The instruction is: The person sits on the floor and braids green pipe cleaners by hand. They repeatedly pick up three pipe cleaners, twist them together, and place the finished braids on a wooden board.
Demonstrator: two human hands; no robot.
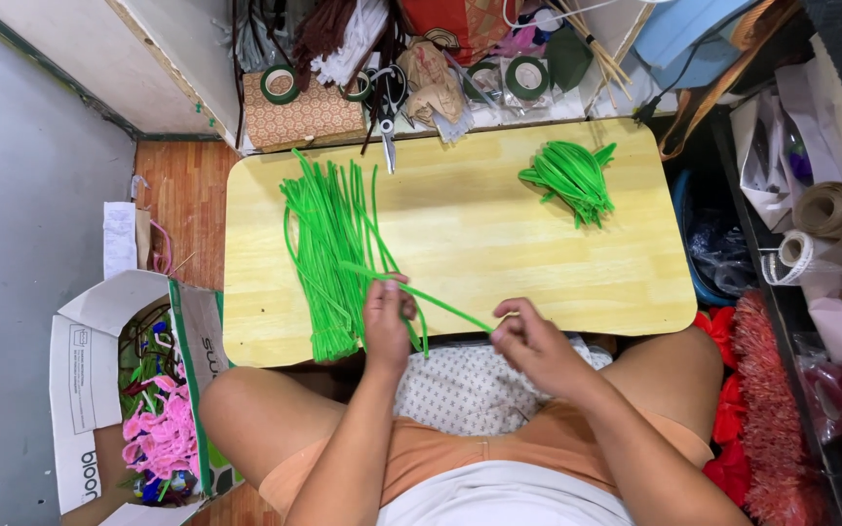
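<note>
A bundle of long green pipe cleaners [328, 248] lies on the left part of a low wooden table [499, 244]. My left hand [387, 321] rests at the bundle's near end and pinches one green stem. That stem [440, 300] runs right to my right hand [528, 343], which grips its other end at the table's front edge. A smaller pile of bent green pieces [572, 180] sits at the table's far right.
Scissors [386, 112], rolls of green tape [526, 76] and a patterned box [304, 115] crowd the far edge. An open cardboard box [143, 390] with pink and green items stands on the floor at left. Red fluffy material [767, 409] and paper rolls [830, 224] lie at right.
</note>
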